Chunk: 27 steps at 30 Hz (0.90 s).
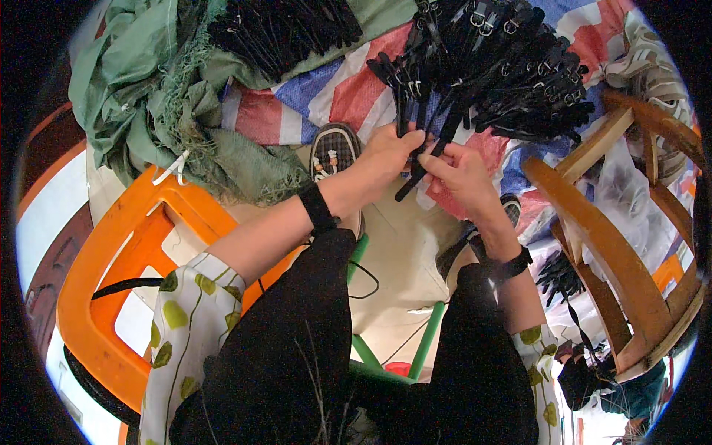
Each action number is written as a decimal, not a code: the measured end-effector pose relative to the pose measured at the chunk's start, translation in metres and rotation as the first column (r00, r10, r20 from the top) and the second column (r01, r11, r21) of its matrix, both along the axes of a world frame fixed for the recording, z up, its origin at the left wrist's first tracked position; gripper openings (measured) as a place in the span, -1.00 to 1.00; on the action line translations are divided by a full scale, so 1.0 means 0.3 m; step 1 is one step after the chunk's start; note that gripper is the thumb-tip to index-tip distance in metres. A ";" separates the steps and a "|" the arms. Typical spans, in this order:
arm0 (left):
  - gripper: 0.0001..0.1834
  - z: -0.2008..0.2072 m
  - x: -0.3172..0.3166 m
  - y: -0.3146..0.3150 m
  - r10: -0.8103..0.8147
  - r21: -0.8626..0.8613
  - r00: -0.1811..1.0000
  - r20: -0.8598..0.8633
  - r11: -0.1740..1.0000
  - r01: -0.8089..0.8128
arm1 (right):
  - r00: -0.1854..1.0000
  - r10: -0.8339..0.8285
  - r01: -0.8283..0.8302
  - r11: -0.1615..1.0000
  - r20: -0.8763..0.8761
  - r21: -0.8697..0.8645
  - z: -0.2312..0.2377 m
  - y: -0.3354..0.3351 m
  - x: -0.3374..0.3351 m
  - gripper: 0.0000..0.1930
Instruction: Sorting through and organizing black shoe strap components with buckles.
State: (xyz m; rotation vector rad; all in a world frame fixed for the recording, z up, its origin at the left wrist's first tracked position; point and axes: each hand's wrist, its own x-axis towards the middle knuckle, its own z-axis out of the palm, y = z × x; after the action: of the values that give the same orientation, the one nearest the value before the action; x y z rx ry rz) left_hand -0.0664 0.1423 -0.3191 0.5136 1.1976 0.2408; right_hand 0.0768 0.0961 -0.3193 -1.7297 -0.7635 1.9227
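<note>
In front of me, both hands are closed on narrow black straps. My left hand (386,159) pinches a strap between thumb and fingers, close to the right hand. My right hand (463,178) grips a black strap (446,132) whose loose end slants down between the two hands. Just beyond them lies a big pile of black buckle straps (512,81), many with small silver buckles. What lies inside the curled fingers is partly hidden.
A red, white and blue woven sheet (341,96) lies under the piles. More black straps (285,33) rest on green cloth (141,96). At left stands an orange plastic chair (96,289); at right, a wooden stool (593,215) beside clear plastic bags (630,200). Green legs (429,337) show below me.
</note>
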 end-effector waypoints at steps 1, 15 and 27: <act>-0.83 -0.006 -0.009 0.003 -0.020 -0.001 1.000 -0.003 1.000 0.020 | 1.000 0.004 -0.004 1.000 0.016 -0.005 -0.003 -0.001 -0.008 -0.78; -0.82 -0.025 -0.088 -0.037 -0.068 0.303 0.983 -0.170 0.946 0.118 | 0.971 0.026 -0.077 0.975 0.238 0.206 0.057 0.045 -0.046 -0.78; -0.83 0.058 -0.099 -0.014 -0.081 0.030 0.960 -0.267 0.995 0.092 | 0.929 -0.064 -0.003 0.983 0.364 0.181 -0.049 0.076 -0.017 -0.64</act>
State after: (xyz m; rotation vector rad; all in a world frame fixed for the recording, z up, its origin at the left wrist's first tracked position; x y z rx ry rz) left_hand -0.0960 0.1382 -0.3018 0.6491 1.4288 0.1247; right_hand 0.0717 0.1190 -0.3339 -1.9986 -1.0007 1.4701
